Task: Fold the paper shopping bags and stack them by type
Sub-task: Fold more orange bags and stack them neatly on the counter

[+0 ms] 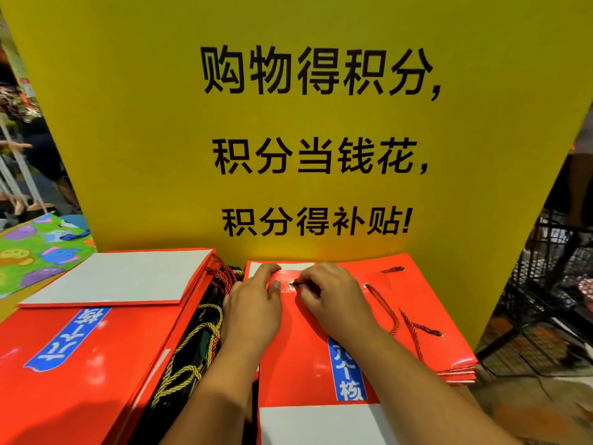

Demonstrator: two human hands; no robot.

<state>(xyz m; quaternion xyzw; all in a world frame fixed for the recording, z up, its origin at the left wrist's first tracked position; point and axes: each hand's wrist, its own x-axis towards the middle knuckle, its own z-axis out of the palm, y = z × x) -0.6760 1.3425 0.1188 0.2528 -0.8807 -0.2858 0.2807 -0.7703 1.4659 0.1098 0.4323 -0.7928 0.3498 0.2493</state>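
A red paper bag [308, 358] with a blue label lies flat on top of a stack of red bags [449, 348] in the middle. My left hand [253, 309] presses flat on the bag's upper left, fingertips at its top edge. My right hand [333, 300] pinches the dark cord end [296, 284] at an eyelet near the bag's top. A red and black twisted cord handle [398, 319] lies loose on the stack to the right. A second stack of red bags [80, 364] lies to the left, its top bag showing a grey-white folded base [118, 277].
A tall yellow sign board [288, 123] with black characters stands right behind the stacks. Gold and black cord handles [192, 358] spill between the two stacks. A green cartoon-print bag [38, 248] lies at far left. A black wire basket [545, 284] stands at the right.
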